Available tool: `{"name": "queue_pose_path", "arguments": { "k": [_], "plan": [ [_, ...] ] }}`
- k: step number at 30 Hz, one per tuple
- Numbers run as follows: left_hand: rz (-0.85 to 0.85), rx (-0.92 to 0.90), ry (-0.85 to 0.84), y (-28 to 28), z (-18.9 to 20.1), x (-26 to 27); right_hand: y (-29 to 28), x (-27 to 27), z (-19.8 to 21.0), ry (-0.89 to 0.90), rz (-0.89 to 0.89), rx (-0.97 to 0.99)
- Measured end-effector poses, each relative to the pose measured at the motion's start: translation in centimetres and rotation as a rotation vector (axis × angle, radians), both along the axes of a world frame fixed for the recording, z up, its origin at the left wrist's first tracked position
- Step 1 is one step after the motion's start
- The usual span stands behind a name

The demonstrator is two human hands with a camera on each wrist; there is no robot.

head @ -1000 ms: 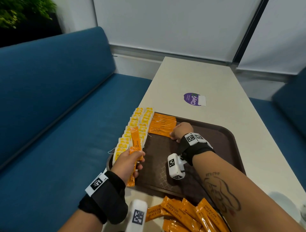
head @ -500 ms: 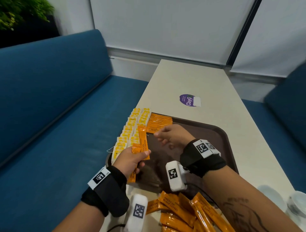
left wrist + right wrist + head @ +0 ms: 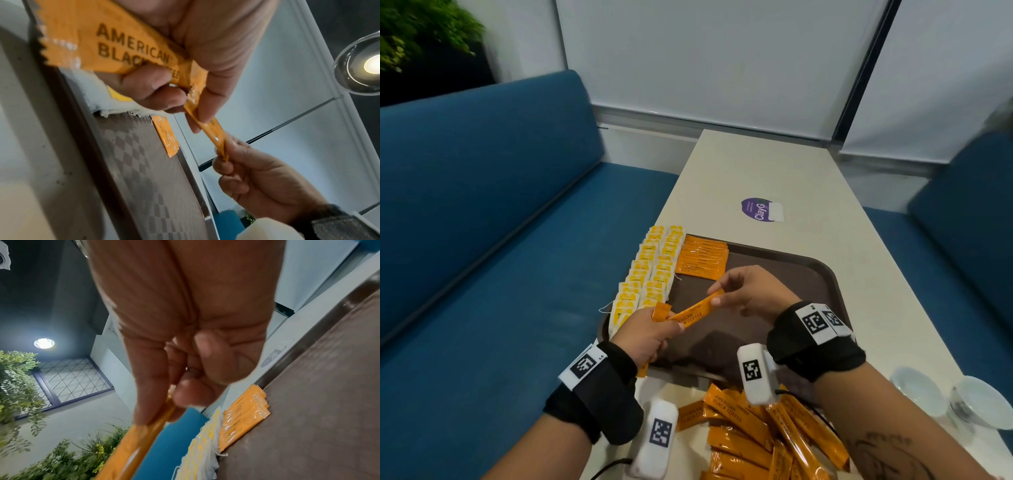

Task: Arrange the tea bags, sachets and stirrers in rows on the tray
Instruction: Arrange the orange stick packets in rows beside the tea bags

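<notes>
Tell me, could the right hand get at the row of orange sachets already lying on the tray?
Probably yes: the right hand hovers just beside that sachet row, nothing between, though it pinches a coffee stick.

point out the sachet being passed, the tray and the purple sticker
sachet (image 3: pixel 690 313), head view, printed middle between the hands
tray (image 3: pixel 822 270), head view, far right rim
purple sticker (image 3: pixel 756 209), head view, centre of the label

The right hand (image 3: pixel 185 340) fills the upper middle, its thumb and fingertips pinching the end of a long orange foil sachet (image 3: pixel 133 449) that runs down and left, blurred. To the right lies the dark brown plastic tray (image 3: pixel 320 402), where a row of overlapping orange sachets (image 3: pixel 242 417) sits just beside white-and-yellow paper tea bags (image 3: pixel 201 456). Green leafy plants (image 3: pixel 18 391) stand at far left.
</notes>
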State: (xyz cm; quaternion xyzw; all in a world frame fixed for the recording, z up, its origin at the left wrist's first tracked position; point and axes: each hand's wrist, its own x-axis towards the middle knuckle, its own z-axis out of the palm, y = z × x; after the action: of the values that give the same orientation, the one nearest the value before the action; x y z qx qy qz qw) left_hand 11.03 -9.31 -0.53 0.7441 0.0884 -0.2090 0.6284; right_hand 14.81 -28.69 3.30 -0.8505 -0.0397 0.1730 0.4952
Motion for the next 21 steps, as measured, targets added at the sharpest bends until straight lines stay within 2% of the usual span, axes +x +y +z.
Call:
{"name": "queue_pose_path", "arguments": {
  "k": [2,4,9,11,16,18,21],
  "plan": [
    [0.044,-0.023,-0.017,0.0,0.0,0.2,-0.3,0.1,-0.1,0.046,0.035,-0.037],
    [0.119,-0.054,-0.026,0.0,0.0,0.5,-0.5,0.4,-0.3,0.069,-0.010,-0.041],
    [0.301,-0.191,0.069,0.1,-0.1,1.1,-1.0,3.1,-2.0,0.141,-0.379,0.071],
    [0.327,-0.231,0.093,0.1,-0.2,1.1,-0.9,4.6,-2.6,0.187,-0.439,0.083],
    [0.345,-0.240,0.040,-0.3,-0.3,1.3,-0.6,7.3,-4.3,0.180,-0.415,-0.126],
    [0.344,-0.237,0.021,-0.3,-0.4,1.5,0.1,8.1,-4.4,0.244,-0.405,-0.155],
    [0.332,-0.240,0.001,-0.3,-0.6,1.7,1.0,9.2,-3.9,0.367,-0.351,-0.370]
  ]
}}
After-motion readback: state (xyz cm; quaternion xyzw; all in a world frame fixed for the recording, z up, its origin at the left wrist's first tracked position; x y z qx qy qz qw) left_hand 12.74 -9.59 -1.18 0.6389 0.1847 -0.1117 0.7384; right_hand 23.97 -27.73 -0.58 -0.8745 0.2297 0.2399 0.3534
